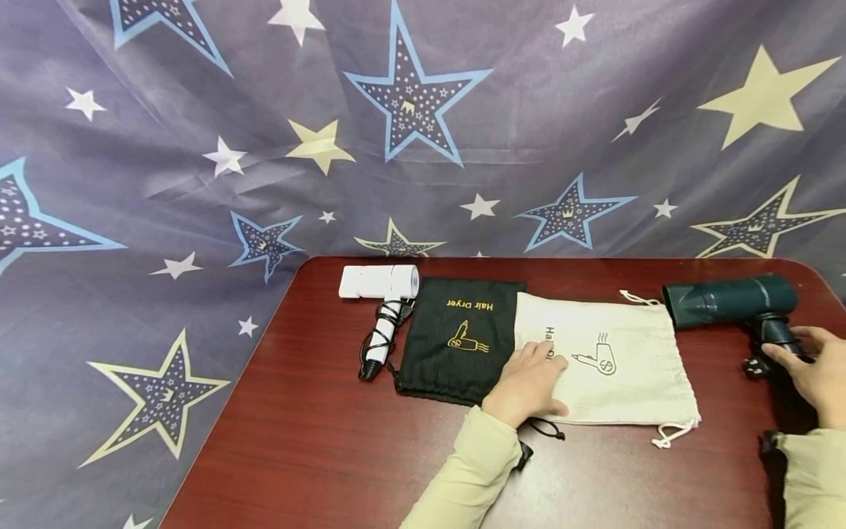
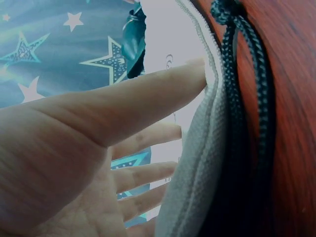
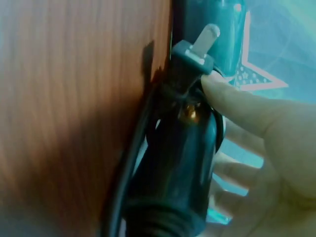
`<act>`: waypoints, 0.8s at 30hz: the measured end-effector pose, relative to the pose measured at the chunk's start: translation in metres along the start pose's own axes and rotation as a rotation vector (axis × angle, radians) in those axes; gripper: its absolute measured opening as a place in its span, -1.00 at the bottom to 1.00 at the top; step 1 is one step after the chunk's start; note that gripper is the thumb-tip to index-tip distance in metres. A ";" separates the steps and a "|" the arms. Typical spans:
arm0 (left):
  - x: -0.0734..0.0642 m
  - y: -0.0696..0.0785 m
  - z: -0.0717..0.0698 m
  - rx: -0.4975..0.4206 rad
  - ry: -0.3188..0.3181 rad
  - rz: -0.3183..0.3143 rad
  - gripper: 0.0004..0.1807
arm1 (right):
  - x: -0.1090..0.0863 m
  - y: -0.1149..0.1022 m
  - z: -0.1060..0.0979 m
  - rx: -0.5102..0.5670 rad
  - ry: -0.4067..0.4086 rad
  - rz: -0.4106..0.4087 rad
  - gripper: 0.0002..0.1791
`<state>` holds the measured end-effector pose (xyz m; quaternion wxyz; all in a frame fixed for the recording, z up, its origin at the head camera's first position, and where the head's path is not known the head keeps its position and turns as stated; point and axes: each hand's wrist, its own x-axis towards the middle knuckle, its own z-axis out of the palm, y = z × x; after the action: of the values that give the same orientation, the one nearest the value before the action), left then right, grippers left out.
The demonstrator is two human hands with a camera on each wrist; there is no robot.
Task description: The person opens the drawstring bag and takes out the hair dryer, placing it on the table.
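Note:
A cream drawstring bag with a printed dryer drawing lies flat, its left side over a black drawstring bag. My left hand rests on the cream bag's left part, fingers extended; in the left wrist view its thumb touches the bag's hem. At the right, a dark green hair dryer lies with its nozzle close to the cream bag's upper right corner. My right hand holds its handle between thumb and fingers. The plug shows beside the thumb.
A white hair dryer with its black cord wound round the handle lies left of the black bag. The reddish-brown table ends at a star-patterned cloth behind it. Black drawstring loops stick out near the left wrist.

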<state>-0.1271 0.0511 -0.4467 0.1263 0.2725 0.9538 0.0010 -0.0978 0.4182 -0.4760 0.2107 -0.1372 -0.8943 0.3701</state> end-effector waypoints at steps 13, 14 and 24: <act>0.003 0.000 -0.001 -0.001 0.015 0.019 -0.26 | 0.005 -0.014 0.006 -0.196 -0.071 0.046 -0.48; 0.004 0.000 -0.001 -0.001 0.014 0.019 -0.26 | 0.005 -0.014 0.006 -0.198 -0.070 0.060 -0.49; 0.000 -0.002 -0.003 -0.005 0.004 0.030 -0.26 | 0.009 -0.023 0.005 -0.319 -0.150 0.123 -0.34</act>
<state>-0.1286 0.0499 -0.4439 0.1252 0.2867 0.9498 0.0057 -0.1096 0.4031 -0.4600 0.0960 -0.1953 -0.9448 0.2451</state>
